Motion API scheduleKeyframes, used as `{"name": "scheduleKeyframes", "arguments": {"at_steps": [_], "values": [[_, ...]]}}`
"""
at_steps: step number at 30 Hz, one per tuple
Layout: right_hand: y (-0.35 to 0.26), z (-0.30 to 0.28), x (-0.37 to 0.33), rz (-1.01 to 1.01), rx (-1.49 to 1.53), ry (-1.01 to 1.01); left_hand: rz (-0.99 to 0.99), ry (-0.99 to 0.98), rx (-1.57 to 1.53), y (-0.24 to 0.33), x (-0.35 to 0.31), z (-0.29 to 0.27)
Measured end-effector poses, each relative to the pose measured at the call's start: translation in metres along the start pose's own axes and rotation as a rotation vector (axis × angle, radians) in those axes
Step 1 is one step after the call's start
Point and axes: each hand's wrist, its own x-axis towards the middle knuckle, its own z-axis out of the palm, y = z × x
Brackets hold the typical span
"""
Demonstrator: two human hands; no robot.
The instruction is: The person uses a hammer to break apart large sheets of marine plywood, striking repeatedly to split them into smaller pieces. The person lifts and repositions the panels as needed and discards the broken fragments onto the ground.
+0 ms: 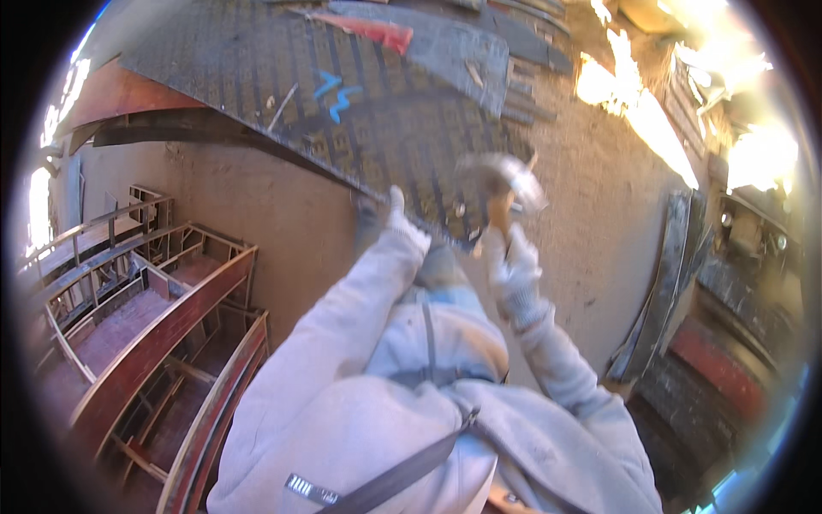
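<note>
My right hand (pixel 515 272), in a pale knitted glove, is closed around the wooden handle of a hammer (pixel 502 211). The hammer's metal head is blurred by motion and sits above the near right corner of a dark plywood panel (pixel 342 141). This large panel has stripes and blue paint marks. My left hand (pixel 404 226), gloved the same way, grips the panel's near edge with its thumb pointing up; the fingers are partly hidden. A thin stick (pixel 282 107) lies on the panel left of the blue marks.
Curved red-brown wooden frames (pixel 171 330) stand on the left. At the far side lie a grey sheet (pixel 462 53), a red piece (pixel 377 31) and several dark boards (pixel 535 34). More dark boards (pixel 664 287) lean on the right. Brown ground (pixel 591 248) shows between.
</note>
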Motion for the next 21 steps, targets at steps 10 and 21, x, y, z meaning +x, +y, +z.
{"name": "scheduleKeyframes", "arguments": {"at_steps": [10,21], "values": [[0.02,0.017,0.004,-0.069,0.082,0.005,-0.061,0.08,-0.014,0.002,0.005,-0.005],[0.028,0.007,-0.005,-0.233,0.246,0.164,0.025,-0.001,0.02,-0.009,0.004,-0.009]]}}
